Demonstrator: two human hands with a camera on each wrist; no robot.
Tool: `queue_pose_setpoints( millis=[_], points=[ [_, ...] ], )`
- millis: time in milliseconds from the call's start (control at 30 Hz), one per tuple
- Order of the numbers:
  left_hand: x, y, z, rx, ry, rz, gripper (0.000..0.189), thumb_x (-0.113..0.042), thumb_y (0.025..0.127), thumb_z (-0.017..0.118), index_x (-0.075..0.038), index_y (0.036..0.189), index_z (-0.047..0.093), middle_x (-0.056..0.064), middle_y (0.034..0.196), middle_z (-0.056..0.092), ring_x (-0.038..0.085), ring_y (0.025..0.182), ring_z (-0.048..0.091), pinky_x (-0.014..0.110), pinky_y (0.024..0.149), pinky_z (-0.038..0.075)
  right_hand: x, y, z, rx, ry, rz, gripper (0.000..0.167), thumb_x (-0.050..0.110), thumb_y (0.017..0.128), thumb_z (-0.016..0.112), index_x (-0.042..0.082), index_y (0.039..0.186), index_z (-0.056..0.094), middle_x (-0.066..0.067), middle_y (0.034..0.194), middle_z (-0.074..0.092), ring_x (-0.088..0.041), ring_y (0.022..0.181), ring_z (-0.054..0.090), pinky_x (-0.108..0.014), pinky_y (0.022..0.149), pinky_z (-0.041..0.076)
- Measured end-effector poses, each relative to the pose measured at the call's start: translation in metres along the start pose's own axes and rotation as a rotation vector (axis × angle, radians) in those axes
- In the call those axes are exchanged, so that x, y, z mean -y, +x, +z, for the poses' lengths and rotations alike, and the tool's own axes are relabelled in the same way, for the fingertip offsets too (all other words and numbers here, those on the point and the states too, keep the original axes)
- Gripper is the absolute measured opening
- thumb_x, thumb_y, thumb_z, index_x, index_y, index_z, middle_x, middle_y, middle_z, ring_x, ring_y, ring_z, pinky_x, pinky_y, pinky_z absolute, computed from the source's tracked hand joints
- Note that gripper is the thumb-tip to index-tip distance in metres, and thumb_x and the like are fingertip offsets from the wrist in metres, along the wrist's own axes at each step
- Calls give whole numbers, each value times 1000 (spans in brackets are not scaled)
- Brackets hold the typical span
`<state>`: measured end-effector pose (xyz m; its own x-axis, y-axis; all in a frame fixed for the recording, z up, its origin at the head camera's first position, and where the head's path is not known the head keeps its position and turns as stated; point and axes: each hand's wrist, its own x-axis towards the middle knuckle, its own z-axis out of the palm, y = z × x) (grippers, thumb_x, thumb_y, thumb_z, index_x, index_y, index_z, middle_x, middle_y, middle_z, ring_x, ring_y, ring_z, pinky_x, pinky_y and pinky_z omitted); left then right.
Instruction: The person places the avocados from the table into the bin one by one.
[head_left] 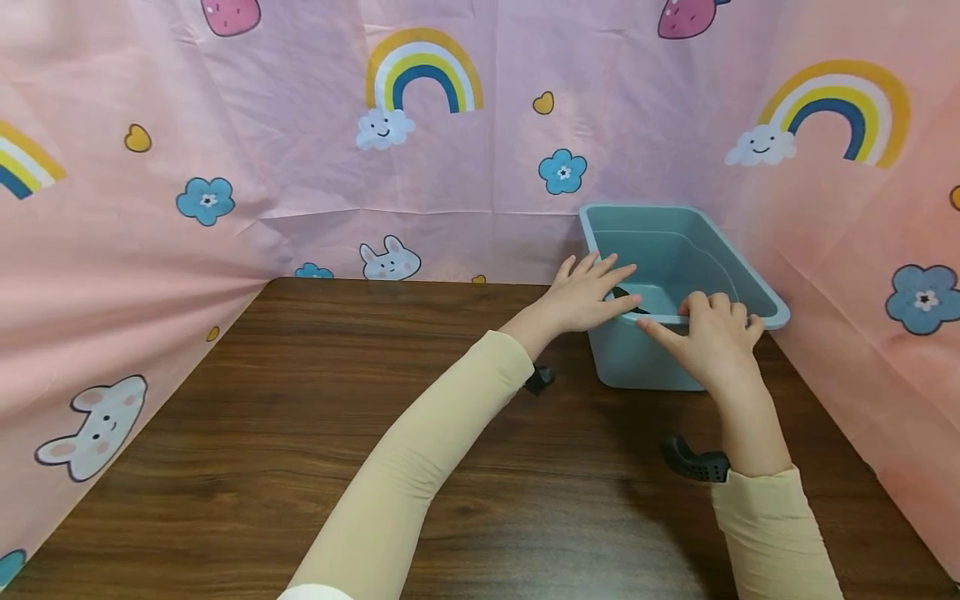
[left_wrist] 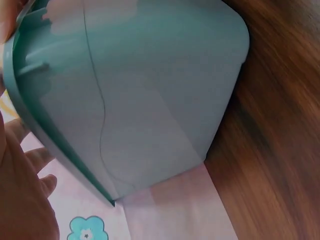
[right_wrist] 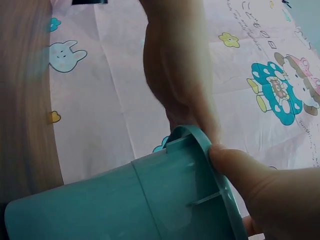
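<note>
A blue-green plastic bin (head_left: 648,358) stands upright at the back right of the table. My left hand (head_left: 581,300) lies over its left front corner, fingers spread and nearly straight across the rim. With curled fingers inside and the thumb outside, my right hand (head_left: 716,342) grips the front rim. Something dark (head_left: 620,292) shows inside the bin near the left front corner, mostly hidden behind the left hand; its kind cannot be made out. In the right wrist view, the right thumb (right_wrist: 240,167) presses against the bin's rim (right_wrist: 202,142).
The brown wooden table (head_left: 315,400) stretches to the left and front. A pink printed cloth (head_left: 450,183) hangs behind and along both sides, close to the bin. Black wrist mounts (head_left: 693,462) stick out from both forearms.
</note>
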<state>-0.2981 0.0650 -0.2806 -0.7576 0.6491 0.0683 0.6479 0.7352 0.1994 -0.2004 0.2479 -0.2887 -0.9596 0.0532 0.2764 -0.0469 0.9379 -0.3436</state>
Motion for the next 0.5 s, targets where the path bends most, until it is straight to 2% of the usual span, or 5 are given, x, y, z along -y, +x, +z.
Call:
queue_pose_setpoints(
  millis=[233,500],
  points=[
    [19,-11,-4,-21,-21,5,66,-63,97,28,-32,154,16,-1,160,7,20,144,-7,45,112,-7,-1,-1,-3,1,-32,-19,81,72,83,50,-6,104,50,-26,103,42,-48,99,34,-71,88,16],
    [47,-29,-8,-54,-49,-45,65,-60,98,32,-28,154,22,1,159,13,22,145,1,45,112,-6,-3,-1,-11,43,-42,-84,73,62,88,55,-7,110,54,-28,105,47,-49,98,41,-67,84,28]
  ],
)
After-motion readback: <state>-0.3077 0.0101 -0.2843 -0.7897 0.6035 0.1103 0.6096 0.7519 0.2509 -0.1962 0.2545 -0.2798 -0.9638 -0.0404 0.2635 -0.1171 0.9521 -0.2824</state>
